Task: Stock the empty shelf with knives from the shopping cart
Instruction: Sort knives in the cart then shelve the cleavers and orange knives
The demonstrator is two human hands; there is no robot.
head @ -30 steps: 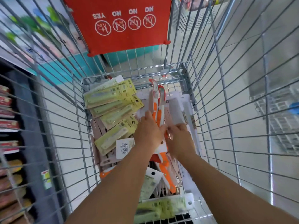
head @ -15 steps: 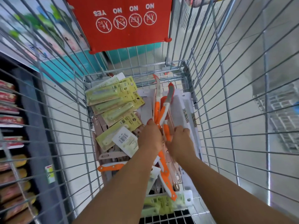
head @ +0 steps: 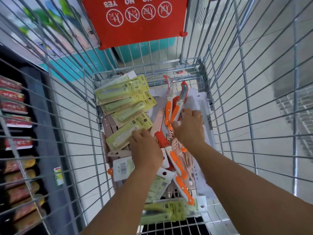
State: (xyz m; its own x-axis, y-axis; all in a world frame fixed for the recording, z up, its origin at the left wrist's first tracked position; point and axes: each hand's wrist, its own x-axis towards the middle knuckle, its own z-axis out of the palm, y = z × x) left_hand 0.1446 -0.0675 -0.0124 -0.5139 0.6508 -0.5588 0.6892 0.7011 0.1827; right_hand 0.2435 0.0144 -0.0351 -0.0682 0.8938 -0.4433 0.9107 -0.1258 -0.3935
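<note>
Knives lying loose and overlapping in bottom of shopping cart (head: 220, 85). Green carded knife packs (head: 125, 106) fanned along cart's left side; two orange-handled knives (head: 172, 109) upright toward far end, blades curved upward; more orange handles (head: 179, 175) near centre among pink sheathed pieces. Left hand (head: 145, 150) resting palm down, fingertips touching lowest green pack (head: 125, 136); grip not discernible. Right hand (head: 189, 129) spread over pile, fingers extended beside the upright orange handles, thumb apart; nothing visibly pinched. Red placard (head: 135, 21) with pictograms hung on cart's far wall. Stocked store shelf (head: 15, 150) visible through left wire wall.
</note>
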